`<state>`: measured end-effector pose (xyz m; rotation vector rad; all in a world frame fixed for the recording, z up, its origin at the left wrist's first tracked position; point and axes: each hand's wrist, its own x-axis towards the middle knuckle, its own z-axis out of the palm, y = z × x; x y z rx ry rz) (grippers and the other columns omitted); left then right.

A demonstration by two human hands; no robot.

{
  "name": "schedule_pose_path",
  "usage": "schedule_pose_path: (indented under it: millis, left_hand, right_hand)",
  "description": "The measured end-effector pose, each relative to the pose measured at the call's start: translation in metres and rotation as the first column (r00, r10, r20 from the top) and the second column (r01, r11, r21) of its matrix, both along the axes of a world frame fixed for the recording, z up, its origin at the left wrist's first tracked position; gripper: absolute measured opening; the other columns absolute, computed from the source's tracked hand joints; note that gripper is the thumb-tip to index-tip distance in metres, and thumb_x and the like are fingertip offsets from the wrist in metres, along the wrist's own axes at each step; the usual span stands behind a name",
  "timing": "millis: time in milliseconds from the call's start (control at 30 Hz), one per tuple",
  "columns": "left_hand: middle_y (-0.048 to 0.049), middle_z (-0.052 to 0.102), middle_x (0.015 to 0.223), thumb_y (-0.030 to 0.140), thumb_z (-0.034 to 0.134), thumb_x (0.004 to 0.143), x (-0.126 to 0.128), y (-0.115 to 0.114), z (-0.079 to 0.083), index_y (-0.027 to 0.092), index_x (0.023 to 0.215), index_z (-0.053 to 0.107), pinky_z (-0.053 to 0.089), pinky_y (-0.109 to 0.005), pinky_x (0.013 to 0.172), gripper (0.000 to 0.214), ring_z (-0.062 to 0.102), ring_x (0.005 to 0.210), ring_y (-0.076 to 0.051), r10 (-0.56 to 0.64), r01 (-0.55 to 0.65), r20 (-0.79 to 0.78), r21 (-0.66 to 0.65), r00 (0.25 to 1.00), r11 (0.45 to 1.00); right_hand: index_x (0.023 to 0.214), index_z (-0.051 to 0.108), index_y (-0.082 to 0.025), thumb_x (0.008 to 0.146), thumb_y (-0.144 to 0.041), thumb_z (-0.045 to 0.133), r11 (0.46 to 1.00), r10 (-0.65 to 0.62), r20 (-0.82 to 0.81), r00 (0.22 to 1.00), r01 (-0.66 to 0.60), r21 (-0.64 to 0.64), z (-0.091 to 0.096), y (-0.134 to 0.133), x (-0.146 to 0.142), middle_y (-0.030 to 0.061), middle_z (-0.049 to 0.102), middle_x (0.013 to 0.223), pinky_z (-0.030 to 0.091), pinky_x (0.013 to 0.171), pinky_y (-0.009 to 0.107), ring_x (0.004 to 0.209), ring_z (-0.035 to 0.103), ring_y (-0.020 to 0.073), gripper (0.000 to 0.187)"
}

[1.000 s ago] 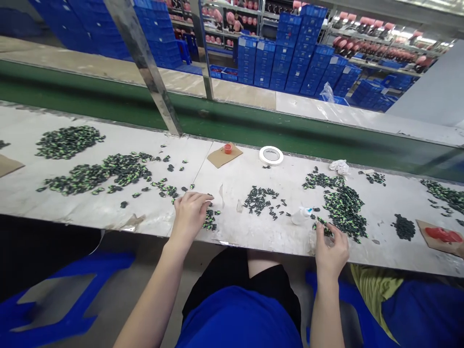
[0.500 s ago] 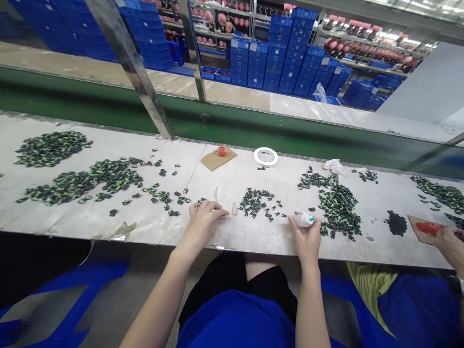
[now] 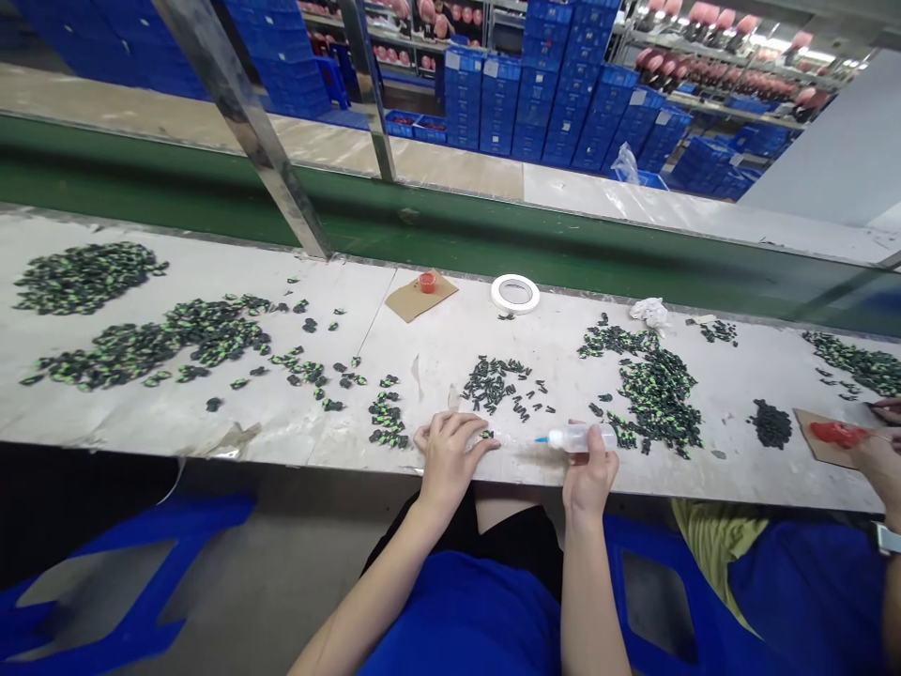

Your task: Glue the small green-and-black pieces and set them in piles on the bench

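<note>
My left hand is closed, pinching a small black-and-green part between thumb and finger just above the table. In my right hand lies a white squeeze bottle with a blue nozzle, tipped sideways and pointing left toward that part. Small black pieces are scattered on the table beyond my hands. To the left of my left hand stands a short row of black-and-green parts. A larger heap of black-and-green parts spreads to the right of the bottle.
Big heaps of parts cover the table's left side. A tape roll and cardboard with a red cup lie at the back. At the right, a co-worker's hand is by cardboard with red material. A metal post rises behind.
My left hand has moved right from the row of parts and now pinches one part. My right hand has turned the bottle so its blue nozzle points left. The view has shifted slightly.
</note>
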<state>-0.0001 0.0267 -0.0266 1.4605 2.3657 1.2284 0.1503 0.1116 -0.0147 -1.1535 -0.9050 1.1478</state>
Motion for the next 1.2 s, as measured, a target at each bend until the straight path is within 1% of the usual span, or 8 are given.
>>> schedule_pose_path:
  millis: [67, 133, 200, 300, 433, 633, 1000, 1200]
  left_hand:
    - [-0.0011, 0.075, 0.093, 0.024, 0.074, 0.076, -0.004, -0.004, -0.003, 0.027, 0.091, 0.071, 0.031, -0.041, 0.082, 0.015, 0.062, 0.095, -0.024, -0.049, 0.049, 0.025, 0.019, 0.998, 0.999]
    - [0.0002, 0.076, 0.091, 0.021, 0.071, 0.079, -0.007, -0.006, -0.006, 0.027, 0.095, 0.069, 0.032, -0.040, 0.084, 0.017, 0.064, 0.093, -0.022, -0.082, 0.079, 0.054, 0.050, 0.995, 0.996]
    - [0.0015, 0.076, 0.088, 0.019, 0.069, 0.080, -0.007, -0.007, -0.008, 0.026, 0.094, 0.069, 0.032, -0.039, 0.085, 0.016, 0.066, 0.090, -0.020, -0.091, 0.085, 0.070, 0.082, 0.993, 0.993]
    - [0.0022, 0.076, 0.085, 0.018, 0.069, 0.080, -0.005, -0.006, -0.011, 0.025, 0.089, 0.070, 0.031, -0.039, 0.085, 0.011, 0.068, 0.083, -0.018, -0.082, 0.073, 0.079, 0.114, 0.993, 0.991]
    - [0.0018, 0.076, 0.083, 0.020, 0.069, 0.080, -0.004, -0.005, -0.011, 0.025, 0.084, 0.070, 0.032, -0.039, 0.086, 0.007, 0.069, 0.079, -0.018, -0.072, 0.060, 0.094, 0.122, 0.993, 0.991]
    - [0.0019, 0.076, 0.083, 0.020, 0.069, 0.080, -0.005, -0.006, -0.010, 0.026, 0.083, 0.070, 0.033, -0.039, 0.087, 0.007, 0.069, 0.078, -0.018, -0.069, 0.055, 0.125, 0.107, 0.990, 0.993]
    - [0.0005, 0.077, 0.083, 0.024, 0.067, 0.081, -0.005, -0.004, -0.009, 0.026, 0.080, 0.071, 0.034, -0.039, 0.088, 0.004, 0.069, 0.078, -0.018, -0.061, 0.048, 0.132, 0.101, 0.989, 0.994]
    - [0.0009, 0.077, 0.082, 0.021, 0.068, 0.080, -0.006, -0.004, -0.009, 0.026, 0.080, 0.071, 0.034, -0.040, 0.088, 0.005, 0.069, 0.077, -0.018, -0.071, 0.057, 0.140, 0.102, 0.988, 0.993]
  right_hand:
    - [0.062, 0.063, -0.012, 0.067, -0.055, 0.068, 1.000, 0.009, 0.092, 0.996, -0.010, 0.015, 0.001, -0.003, -0.006, 0.0003, 0.056, 0.052, 0.032, 0.043, 0.022, 0.046, 0.047, 0.0104, 0.043]
    - [0.057, 0.060, -0.013, 0.068, -0.053, 0.069, 0.998, 0.019, 0.220, 0.975, -0.032, 0.052, 0.002, -0.006, -0.013, -0.0005, 0.054, 0.049, 0.035, 0.045, 0.023, 0.046, 0.048, 0.0116, 0.043]
    - [0.054, 0.058, -0.014, 0.070, -0.051, 0.068, 0.996, 0.005, 0.329, 0.944, -0.036, 0.087, 0.005, -0.010, -0.020, -0.0002, 0.054, 0.048, 0.038, 0.047, 0.024, 0.048, 0.049, 0.0128, 0.042]
    - [0.057, 0.061, -0.013, 0.072, -0.050, 0.067, 0.992, -0.003, 0.414, 0.910, -0.050, 0.117, 0.008, -0.015, -0.029, 0.0010, 0.058, 0.049, 0.040, 0.048, 0.025, 0.049, 0.052, 0.0146, 0.040]
    - [0.062, 0.065, -0.013, 0.071, -0.050, 0.067, 0.988, 0.020, 0.452, 0.892, -0.086, 0.127, 0.008, -0.015, -0.035, 0.0038, 0.064, 0.055, 0.043, 0.052, 0.026, 0.054, 0.057, 0.0174, 0.039]
    - [0.064, 0.066, -0.012, 0.071, -0.051, 0.068, 0.987, 0.033, 0.492, 0.870, -0.105, 0.118, 0.001, -0.012, -0.036, 0.0047, 0.066, 0.056, 0.044, 0.053, 0.027, 0.054, 0.059, 0.0181, 0.040]
    - [0.063, 0.066, -0.011, 0.072, -0.052, 0.067, 0.988, 0.040, 0.503, 0.863, -0.111, 0.112, 0.002, -0.013, -0.037, 0.0040, 0.065, 0.055, 0.043, 0.052, 0.026, 0.054, 0.057, 0.0167, 0.042]
    - [0.063, 0.066, -0.011, 0.071, -0.053, 0.068, 0.986, 0.043, 0.496, 0.867, -0.116, 0.118, 0.003, -0.012, -0.037, 0.0039, 0.064, 0.055, 0.042, 0.052, 0.026, 0.053, 0.056, 0.0161, 0.043]
